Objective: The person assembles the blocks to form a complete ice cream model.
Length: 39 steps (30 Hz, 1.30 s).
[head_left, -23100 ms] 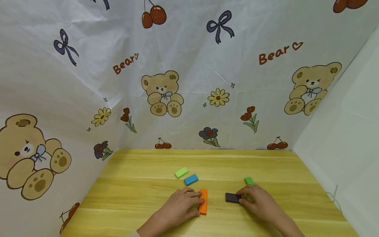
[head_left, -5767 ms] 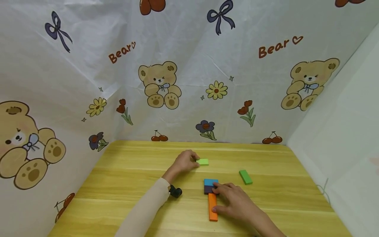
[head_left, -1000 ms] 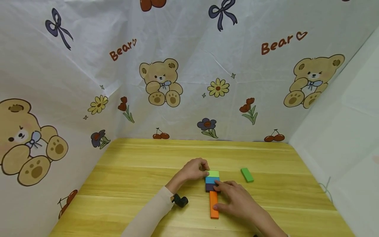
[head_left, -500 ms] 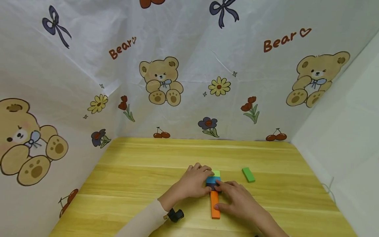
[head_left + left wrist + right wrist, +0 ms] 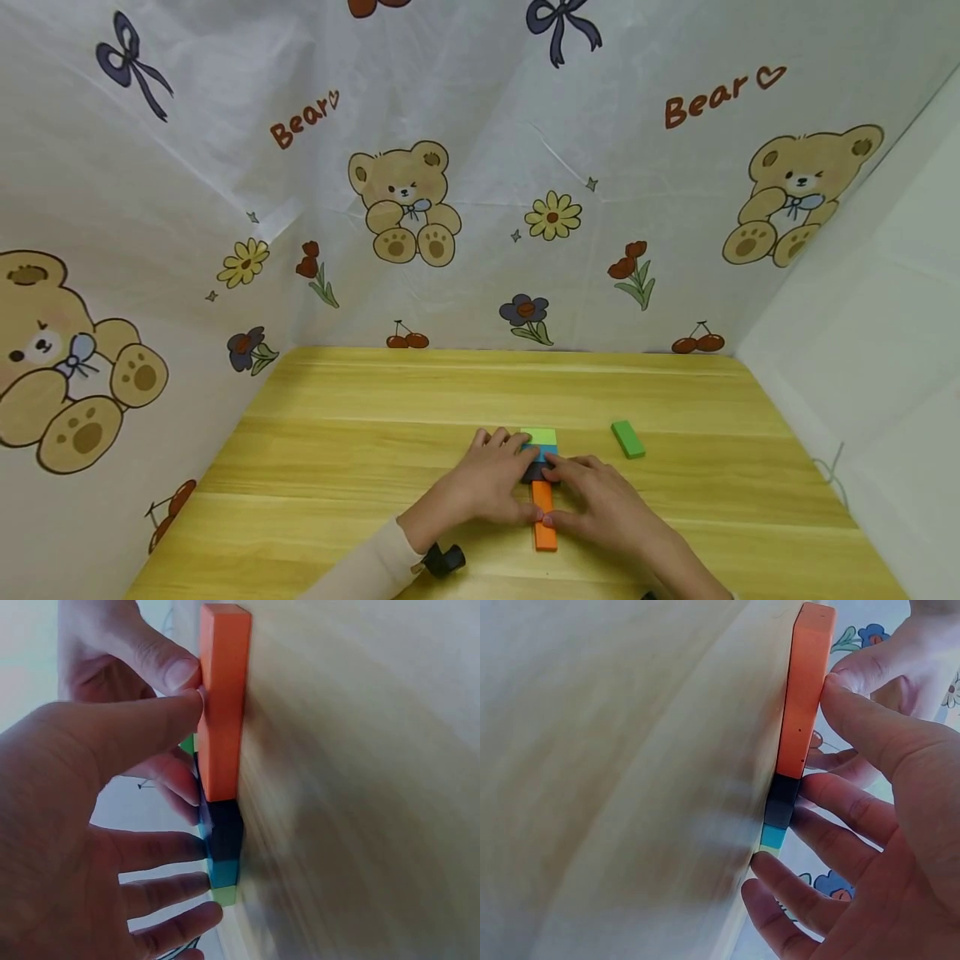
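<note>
Since half a second ago, the thumb of the left hand [image 5: 487, 481] has slid from the dark block [image 5: 533, 472] to the orange block [image 5: 546, 537], where it now meets the thumb of the right hand [image 5: 603, 504]. From my station, that crowding is my main worry: an uneven sideways push from either thumb could swing the orange block out of line with the dark one it touches. I also judge that a dragging fingertip might part the dark block from the blue block [image 5: 546, 451], or the blue from the lime block [image 5: 542, 436]; all three lie flat, edge to edge, on the bench [image 5: 360, 400], seemingly loose. The green block [image 5: 628, 439] lies apart to the right, out of that risk.

I read both hands as wide, fingers spread and touching the row from above, neither curled round a block; the forearms slant in from opposite sides, thumbs nearest the person
</note>
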{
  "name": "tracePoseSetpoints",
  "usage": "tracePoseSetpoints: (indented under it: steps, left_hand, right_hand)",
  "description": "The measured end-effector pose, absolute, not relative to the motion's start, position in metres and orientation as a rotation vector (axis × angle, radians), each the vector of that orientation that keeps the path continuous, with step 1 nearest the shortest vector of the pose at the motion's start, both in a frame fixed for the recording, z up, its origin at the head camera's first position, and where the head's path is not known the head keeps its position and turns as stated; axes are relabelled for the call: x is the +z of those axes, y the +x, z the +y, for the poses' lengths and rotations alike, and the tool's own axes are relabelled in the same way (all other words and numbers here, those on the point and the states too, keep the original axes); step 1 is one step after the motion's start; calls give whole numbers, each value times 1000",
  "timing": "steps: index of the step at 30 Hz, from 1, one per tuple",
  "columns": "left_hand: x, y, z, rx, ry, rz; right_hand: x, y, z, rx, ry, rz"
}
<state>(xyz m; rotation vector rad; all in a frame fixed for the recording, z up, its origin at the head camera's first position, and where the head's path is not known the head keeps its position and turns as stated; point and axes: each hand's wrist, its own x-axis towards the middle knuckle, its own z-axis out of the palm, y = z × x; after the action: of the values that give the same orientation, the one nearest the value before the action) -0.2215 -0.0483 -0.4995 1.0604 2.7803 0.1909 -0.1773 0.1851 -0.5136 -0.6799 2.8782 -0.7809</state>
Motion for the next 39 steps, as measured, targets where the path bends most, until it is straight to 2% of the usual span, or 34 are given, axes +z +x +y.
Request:
tracePoseSetpoints:
  steps: [14, 22, 30, 39]
  left_hand:
    - [-505, -218, -51, 283, 1036, 2812]
    - [-506, -218, -50, 260, 1021, 2824]
    - [-506, -220, -50, 281, 1025, 2822]
    - [-504, -219, -51, 294, 1001, 2821]
  right_hand:
    - [-510, -173, 187, -826, -661, 2833]
    - [-501, -191, 219, -639, -575, 3111]
    - [-497, -207, 265, -574, -291, 3168]
    - [-500, -214, 273, -588, -254, 3065]
